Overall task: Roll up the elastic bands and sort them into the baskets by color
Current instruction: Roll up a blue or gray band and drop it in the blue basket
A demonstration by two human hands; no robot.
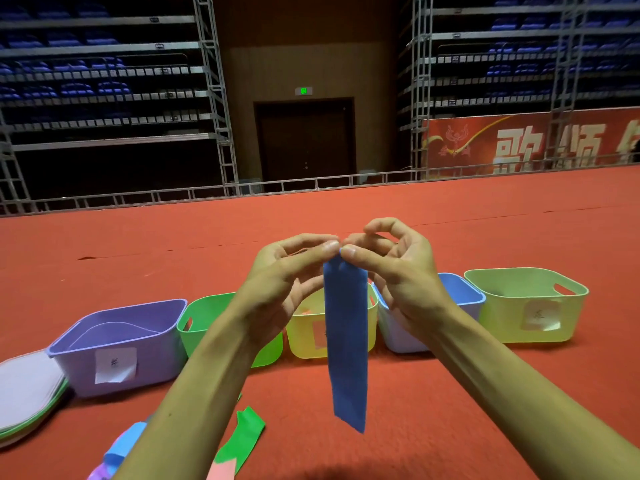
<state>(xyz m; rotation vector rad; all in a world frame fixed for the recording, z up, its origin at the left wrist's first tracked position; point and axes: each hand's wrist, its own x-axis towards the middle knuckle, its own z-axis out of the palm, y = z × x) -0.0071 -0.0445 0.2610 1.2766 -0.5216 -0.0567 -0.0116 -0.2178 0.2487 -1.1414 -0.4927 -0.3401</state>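
Note:
A dark blue elastic band hangs straight down in front of me. My left hand and my right hand both pinch its top edge between thumb and forefinger, held up above a row of baskets. From left to right stand a purple basket, a green basket, a yellow basket, a blue basket and a pale green basket. The band and my hands hide part of the middle baskets.
Loose bands lie on the red carpet near me: a green band, a light blue band and a pink band. A stack of basket lids sits at the far left. Behind the carpet runs a metal railing.

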